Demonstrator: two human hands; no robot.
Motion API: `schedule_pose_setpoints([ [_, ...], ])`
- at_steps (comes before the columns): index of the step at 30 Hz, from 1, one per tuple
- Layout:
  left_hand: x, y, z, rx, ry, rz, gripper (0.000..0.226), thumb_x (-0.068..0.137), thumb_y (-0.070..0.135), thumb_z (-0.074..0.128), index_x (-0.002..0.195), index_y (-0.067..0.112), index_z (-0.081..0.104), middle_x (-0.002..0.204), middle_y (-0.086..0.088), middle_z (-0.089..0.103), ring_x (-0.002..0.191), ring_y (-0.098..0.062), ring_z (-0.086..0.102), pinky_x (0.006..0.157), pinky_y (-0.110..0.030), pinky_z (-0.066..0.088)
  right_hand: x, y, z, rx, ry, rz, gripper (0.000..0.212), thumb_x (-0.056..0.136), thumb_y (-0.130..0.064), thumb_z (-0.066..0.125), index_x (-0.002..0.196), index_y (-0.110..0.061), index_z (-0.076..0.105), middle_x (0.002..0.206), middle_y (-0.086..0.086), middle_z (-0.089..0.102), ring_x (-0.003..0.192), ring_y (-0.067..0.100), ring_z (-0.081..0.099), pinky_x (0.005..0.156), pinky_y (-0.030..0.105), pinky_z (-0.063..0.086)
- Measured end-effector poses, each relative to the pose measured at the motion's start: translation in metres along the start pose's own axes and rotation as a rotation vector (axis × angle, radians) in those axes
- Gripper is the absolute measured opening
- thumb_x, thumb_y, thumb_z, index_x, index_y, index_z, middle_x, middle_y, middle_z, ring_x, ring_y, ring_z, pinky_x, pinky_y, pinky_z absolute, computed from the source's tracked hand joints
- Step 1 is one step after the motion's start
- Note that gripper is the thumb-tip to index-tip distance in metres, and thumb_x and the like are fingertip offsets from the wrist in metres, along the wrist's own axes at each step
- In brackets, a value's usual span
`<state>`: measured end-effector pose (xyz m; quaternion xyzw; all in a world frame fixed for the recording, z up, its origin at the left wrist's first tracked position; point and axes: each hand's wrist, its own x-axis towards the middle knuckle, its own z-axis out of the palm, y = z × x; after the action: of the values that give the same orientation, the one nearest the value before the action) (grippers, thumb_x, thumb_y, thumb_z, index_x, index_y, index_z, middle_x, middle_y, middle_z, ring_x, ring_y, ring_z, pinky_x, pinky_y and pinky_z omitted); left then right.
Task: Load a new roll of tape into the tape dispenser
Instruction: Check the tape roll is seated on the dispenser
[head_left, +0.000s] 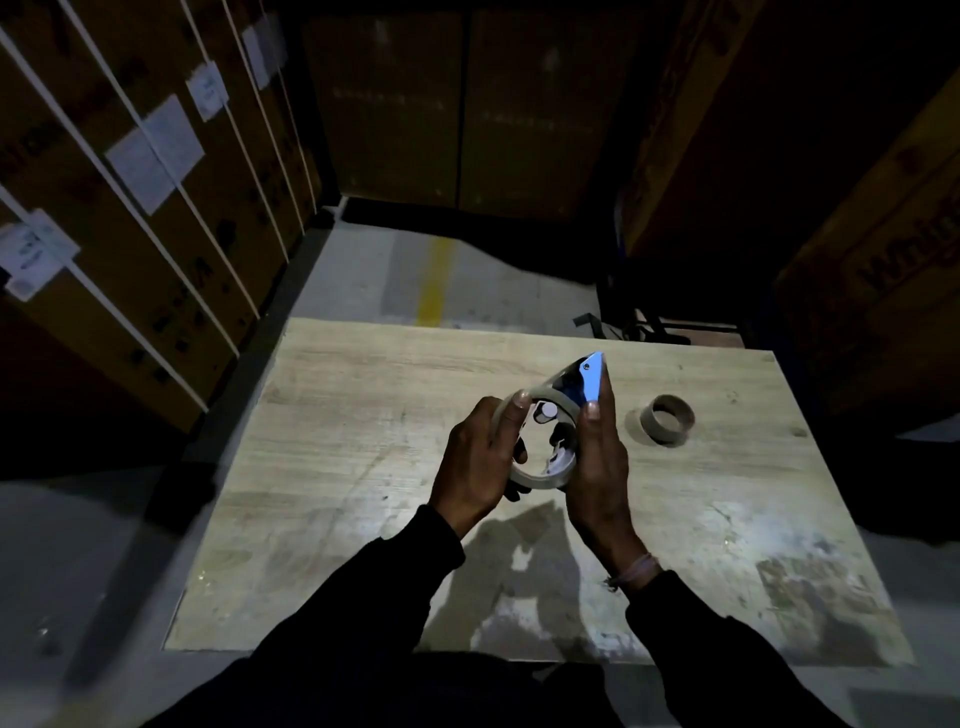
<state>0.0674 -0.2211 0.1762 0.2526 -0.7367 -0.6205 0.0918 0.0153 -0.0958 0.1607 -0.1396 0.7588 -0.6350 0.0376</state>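
Note:
I hold both task objects above the middle of the wooden table (363, 519). My left hand (480, 462) grips a roll of clear tape (540, 475), thumb on its top rim and fingers through its hole. My right hand (597, 467) holds the tape dispenser (584, 382), whose shiny metal plate points up and away. The roll sits against the dispenser's side, and a white hub shows through the roll's centre. An empty brown cardboard core (667, 418) lies on the table just right of my hands.
Tall stacks of strapped cardboard boxes (130, 234) stand to the left, with more boxes (883, 260) to the right and at the back. A grey floor with a yellow line (434, 280) lies beyond the table's far edge. The room is dim.

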Motion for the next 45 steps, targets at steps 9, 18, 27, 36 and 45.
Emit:
schedule_pose_setpoints([
  [9, 0.026, -0.07, 0.068, 0.136, -0.073, -0.123, 0.056, 0.103, 0.061, 0.04, 0.104, 0.01, 0.064, 0.077, -0.011, 0.073, 0.066, -0.016, 0.071, 0.061, -0.033, 0.057, 0.015, 0.091, -0.047, -0.433, -0.147, 0.121, 0.055, 0.116, -0.044, 0.023, 0.17, -0.041, 0.015, 0.091, 0.001, 0.075, 0.066, 0.006, 0.065, 0.061, 0.029, 0.047],
  [18, 0.018, -0.16, 0.132, 0.347, -0.079, -0.355, 0.071, 0.098, 0.071, 0.022, 0.107, 0.02, 0.071, 0.107, -0.018, 0.066, 0.107, -0.03, 0.066, 0.081, -0.028, 0.042, -0.001, 0.168, -0.079, -0.479, -0.358, 0.354, 0.058, 0.115, -0.046, 0.026, 0.17, -0.038, 0.011, 0.129, 0.012, 0.076, 0.104, 0.037, 0.075, 0.089, 0.044, 0.058],
  [27, -0.001, -0.178, 0.146, 0.511, -0.092, -0.314, 0.039, 0.109, 0.047, 0.033, 0.13, 0.025, 0.058, 0.123, -0.014, 0.053, 0.107, -0.043, 0.065, 0.092, -0.042, 0.049, -0.015, 0.212, -0.082, -0.605, -0.397, 0.358, 0.059, 0.114, -0.048, 0.027, 0.17, -0.038, 0.012, 0.094, 0.004, 0.078, 0.079, 0.027, 0.07, 0.073, 0.036, 0.05],
  [36, -0.003, -0.2, 0.128, 0.479, -0.243, -0.228, 0.043, 0.106, 0.058, 0.023, 0.137, 0.047, 0.051, 0.117, -0.004, 0.055, 0.108, -0.023, 0.061, 0.096, -0.037, 0.051, -0.024, 0.224, -0.09, -0.796, -0.458, 0.338, 0.059, 0.114, -0.049, 0.021, 0.17, -0.037, 0.009, 0.068, 0.006, 0.066, 0.058, 0.03, 0.057, 0.058, 0.037, 0.039],
  [45, 0.007, -0.223, 0.12, 0.213, -0.311, -0.251, 0.056, 0.104, 0.061, 0.041, 0.143, 0.026, 0.059, 0.097, -0.025, 0.053, 0.051, -0.01, 0.068, 0.057, -0.022, 0.061, -0.051, 0.218, -0.094, -0.65, -0.399, 0.402, 0.056, 0.115, -0.046, 0.025, 0.17, -0.04, 0.016, 0.058, -0.002, 0.055, 0.051, 0.026, 0.054, 0.051, 0.035, 0.032],
])
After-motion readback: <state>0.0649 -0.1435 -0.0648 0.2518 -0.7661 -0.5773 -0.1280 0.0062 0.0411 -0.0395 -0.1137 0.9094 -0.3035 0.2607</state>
